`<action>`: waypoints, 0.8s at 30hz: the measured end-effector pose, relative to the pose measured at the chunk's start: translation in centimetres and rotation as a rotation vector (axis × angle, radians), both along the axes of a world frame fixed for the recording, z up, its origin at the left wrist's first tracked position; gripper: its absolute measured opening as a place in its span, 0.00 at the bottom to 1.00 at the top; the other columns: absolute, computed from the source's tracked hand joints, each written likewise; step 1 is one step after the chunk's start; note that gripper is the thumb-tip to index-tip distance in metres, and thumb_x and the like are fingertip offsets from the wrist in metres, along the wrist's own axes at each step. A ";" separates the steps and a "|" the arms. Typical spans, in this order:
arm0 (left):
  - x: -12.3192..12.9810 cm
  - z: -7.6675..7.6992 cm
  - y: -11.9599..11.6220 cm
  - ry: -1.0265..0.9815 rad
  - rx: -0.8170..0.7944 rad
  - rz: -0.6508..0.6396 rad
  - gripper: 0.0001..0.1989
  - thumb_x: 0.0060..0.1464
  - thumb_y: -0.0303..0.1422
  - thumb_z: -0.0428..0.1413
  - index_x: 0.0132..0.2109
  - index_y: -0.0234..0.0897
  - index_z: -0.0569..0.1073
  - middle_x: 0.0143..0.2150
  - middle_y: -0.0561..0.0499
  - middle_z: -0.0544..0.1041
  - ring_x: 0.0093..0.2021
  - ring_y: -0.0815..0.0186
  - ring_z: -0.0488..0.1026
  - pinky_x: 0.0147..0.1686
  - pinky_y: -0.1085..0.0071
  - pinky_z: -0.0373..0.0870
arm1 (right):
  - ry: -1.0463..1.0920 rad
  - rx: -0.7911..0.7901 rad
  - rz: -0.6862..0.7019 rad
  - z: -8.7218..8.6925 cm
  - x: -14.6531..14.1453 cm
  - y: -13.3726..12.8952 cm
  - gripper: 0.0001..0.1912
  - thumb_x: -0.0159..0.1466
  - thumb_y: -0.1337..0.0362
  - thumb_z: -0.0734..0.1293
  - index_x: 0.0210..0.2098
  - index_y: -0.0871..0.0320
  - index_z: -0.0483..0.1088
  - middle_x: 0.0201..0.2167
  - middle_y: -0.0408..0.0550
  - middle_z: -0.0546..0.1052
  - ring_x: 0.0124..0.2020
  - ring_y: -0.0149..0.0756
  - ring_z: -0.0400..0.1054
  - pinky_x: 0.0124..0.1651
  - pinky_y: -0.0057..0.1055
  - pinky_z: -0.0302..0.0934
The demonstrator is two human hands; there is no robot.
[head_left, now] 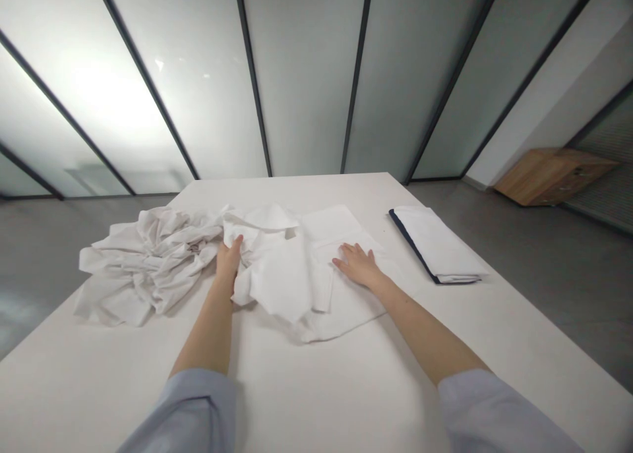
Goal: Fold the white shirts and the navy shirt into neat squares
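Clamping white cloth (281, 278) in left hand (229, 260); resting right hand (358, 266), spread apart, on same cloth, between crumpled fabric (158, 258) and folded stack (438, 245)

Frosted glass panels (304, 77) in dark frames (254, 77) run past the tabletop (336, 400)'s far edge, with a pretty bright glow (106, 90) beyond its far left corner. Grey floor (548, 268), plus a wooden cabinet (534, 176) out past the far right corner.
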State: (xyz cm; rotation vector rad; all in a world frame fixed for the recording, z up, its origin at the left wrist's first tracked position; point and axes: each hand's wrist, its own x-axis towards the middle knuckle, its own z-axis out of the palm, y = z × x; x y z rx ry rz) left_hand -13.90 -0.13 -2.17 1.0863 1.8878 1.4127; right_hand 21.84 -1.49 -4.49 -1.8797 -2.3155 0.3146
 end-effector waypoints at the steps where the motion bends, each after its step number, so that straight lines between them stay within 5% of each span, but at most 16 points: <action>1: -0.4 0.2 -0.4 0.116 -0.045 0.026 0.29 0.48 0.41 0.54 0.55 0.30 0.66 0.49 0.37 0.74 0.52 0.48 0.70 0.50 0.54 0.67 | -0.032 0.027 -0.051 0.3 0.4 0.1 0.31 0.65 0.46 0.55 0.62 0.57 0.59 0.63 0.62 0.60 0.63 0.60 0.50 0.59 0.64 0.40; 5: -0.4 1.7 -2.0 0.744 -0.137 0.083 0.40 0.48 0.35 0.54 0.65 0.23 0.51 0.56 0.29 0.67 0.56 0.44 0.66 0.53 0.49 0.62 | -0.150 0.127 -0.190 1.1 2.3 0.8 0.30 0.61 0.47 0.61 0.56 0.61 0.65 0.52 0.66 0.69 0.54 0.60 0.61 0.57 0.63 0.44; 9: 1.9 3.3 -1.9 1.063 -0.029 -0.081 0.37 0.53 0.43 0.51 0.66 0.31 0.53 0.62 0.33 0.62 0.63 0.46 0.58 0.59 0.51 0.55 | -0.129 0.102 -0.242 0.9 3.2 1.9 0.34 0.59 0.45 0.62 0.58 0.60 0.63 0.58 0.67 0.63 0.60 0.64 0.53 0.57 0.63 0.44; 14: 4.6 1.5 -0.1 1.084 -0.304 -0.532 0.52 0.40 0.59 0.57 0.68 0.41 0.51 0.70 0.34 0.47 0.68 0.40 0.41 0.59 0.40 0.47 | 0.015 -0.004 -0.318 0.2 3.1 3.6 0.42 0.59 0.37 0.57 0.65 0.56 0.55 0.67 0.61 0.52 0.66 0.67 0.40 0.59 0.68 0.35; 18: 6.9 -0.7 0.6 1.018 -0.312 -0.626 0.62 0.35 0.58 0.61 0.70 0.38 0.39 0.69 0.28 0.47 0.68 0.39 0.43 0.58 0.39 0.47 | 0.235 -0.029 -0.246 0.8 1.0 4.6 0.39 0.63 0.40 0.54 0.66 0.57 0.51 0.66 0.61 0.56 0.67 0.59 0.43 0.62 0.63 0.34; 21: 9.2 -1.0 0.4 0.987 -0.178 -0.638 0.65 0.34 0.56 0.63 0.70 0.38 0.35 0.68 0.25 0.48 0.68 0.39 0.44 0.57 0.40 0.50 | 0.474 -0.068 -0.064 1.4 -2.7 4.6 0.34 0.66 0.44 0.54 0.63 0.58 0.56 0.64 0.60 0.59 0.66 0.54 0.48 0.63 0.58 0.37; 24: 11.0 -0.7 0.3 0.958 -0.096 -0.726 0.65 0.34 0.53 0.65 0.70 0.40 0.37 0.66 0.27 0.52 0.67 0.38 0.46 0.56 0.42 0.53 | 0.685 -0.074 0.231 1.3 -6.6 3.8 0.24 0.68 0.52 0.55 0.53 0.64 0.68 0.55 0.58 0.72 0.56 0.47 0.63 0.59 0.47 0.52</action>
